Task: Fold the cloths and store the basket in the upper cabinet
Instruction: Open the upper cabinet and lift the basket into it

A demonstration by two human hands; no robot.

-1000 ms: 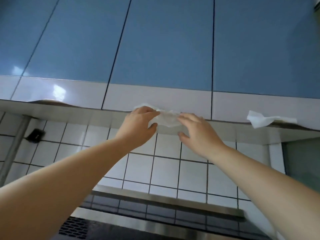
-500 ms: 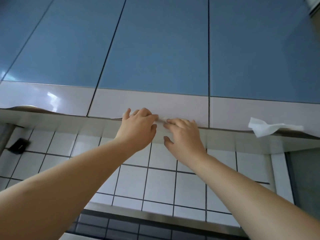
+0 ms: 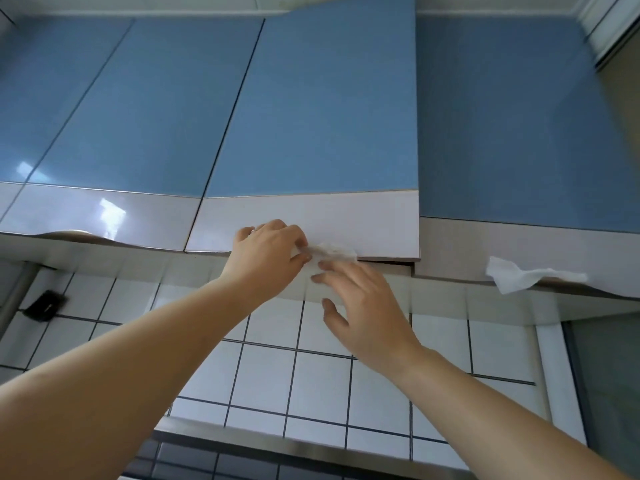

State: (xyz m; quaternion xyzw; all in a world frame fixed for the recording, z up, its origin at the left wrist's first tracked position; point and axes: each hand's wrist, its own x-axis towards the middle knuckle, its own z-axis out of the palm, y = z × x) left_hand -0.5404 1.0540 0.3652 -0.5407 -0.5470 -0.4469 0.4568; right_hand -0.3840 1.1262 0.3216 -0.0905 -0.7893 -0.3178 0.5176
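Glossy door (image 3: 311, 133), left hand (image 3: 266, 254) perhaps pinching crumpled tissue (image 3: 334, 251)

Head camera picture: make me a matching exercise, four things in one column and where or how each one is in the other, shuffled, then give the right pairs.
Things
1. left hand
2. right hand
3. cabinet door
4. loose tissue

States
A. swung slightly open
B. hanging from the neighbouring door's bottom edge, far right
C. gripping a door's bottom edge, a crumpled tissue beside its fingers
D. open, fingers spread just below the door

Pairs: 1-C, 2-D, 3-A, 4-B
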